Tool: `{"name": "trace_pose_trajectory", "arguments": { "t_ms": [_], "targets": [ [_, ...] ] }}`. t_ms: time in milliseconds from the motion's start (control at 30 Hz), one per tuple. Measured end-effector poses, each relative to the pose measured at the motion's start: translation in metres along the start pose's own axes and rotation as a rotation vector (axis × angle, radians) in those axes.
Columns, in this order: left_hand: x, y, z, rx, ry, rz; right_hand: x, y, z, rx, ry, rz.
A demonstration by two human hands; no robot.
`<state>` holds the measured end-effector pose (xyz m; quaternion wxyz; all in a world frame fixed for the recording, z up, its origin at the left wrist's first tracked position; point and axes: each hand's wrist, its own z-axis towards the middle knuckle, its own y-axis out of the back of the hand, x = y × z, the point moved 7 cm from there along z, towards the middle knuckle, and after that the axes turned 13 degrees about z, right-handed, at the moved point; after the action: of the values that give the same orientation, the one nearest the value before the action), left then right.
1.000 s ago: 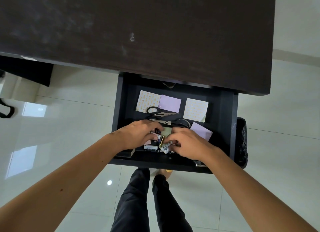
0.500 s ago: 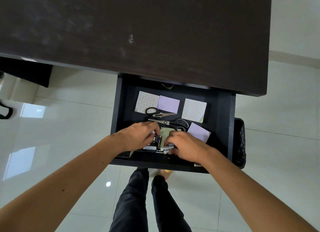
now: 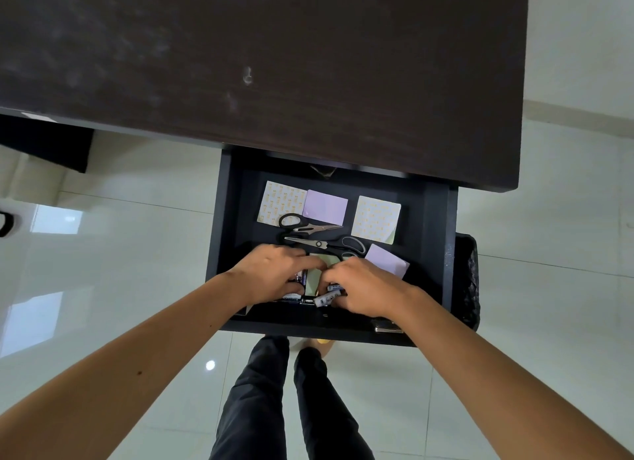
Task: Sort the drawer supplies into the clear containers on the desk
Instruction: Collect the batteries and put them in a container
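The black drawer (image 3: 226,226) is pulled out from under the dark desk (image 3: 274,64). Both my hands are down in its front part over a heap of batteries. My left hand (image 3: 274,274) curls its fingers around dark batteries (image 3: 301,277). My right hand (image 3: 363,288) curls around white batteries (image 3: 326,299). A pale green note pad (image 3: 314,281) shows between the hands. Two pairs of scissors (image 3: 308,226) (image 3: 329,244) lie behind them, with patterned pads (image 3: 281,202) (image 3: 375,217) and purple pads (image 3: 326,203) (image 3: 389,262). The clear containers are out of view.
A black waste bin (image 3: 468,281) stands right of the drawer. A small metal object (image 3: 387,327) lies at the drawer's front right corner. My legs (image 3: 284,408) stand below the drawer on a glossy tiled floor (image 3: 103,253).
Both hands have drawn closer together over the batteries and their fingers have curled tighter around them. The view has shifted slightly.
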<state>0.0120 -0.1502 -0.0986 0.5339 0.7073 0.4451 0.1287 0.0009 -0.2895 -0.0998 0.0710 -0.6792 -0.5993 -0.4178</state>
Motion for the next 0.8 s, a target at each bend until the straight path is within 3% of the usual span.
{"name": "trace_pose_trajectory", "arguments": {
  "t_ms": [500, 633, 800],
  "targets": [
    [-0.012, -0.002, 0.004, -0.03, -0.144, 0.117, -0.033, 0.022, -0.036, -0.1, -0.159, 0.477],
    [-0.008, -0.005, 0.003, -0.053, -0.138, 0.075, -0.037, 0.021, -0.039, -0.074, -0.189, 0.76],
    [-0.003, -0.006, 0.003, -0.037, -0.072, -0.008, -0.03, 0.025, -0.04, -0.058, -0.138, 0.846]
  ]
}}
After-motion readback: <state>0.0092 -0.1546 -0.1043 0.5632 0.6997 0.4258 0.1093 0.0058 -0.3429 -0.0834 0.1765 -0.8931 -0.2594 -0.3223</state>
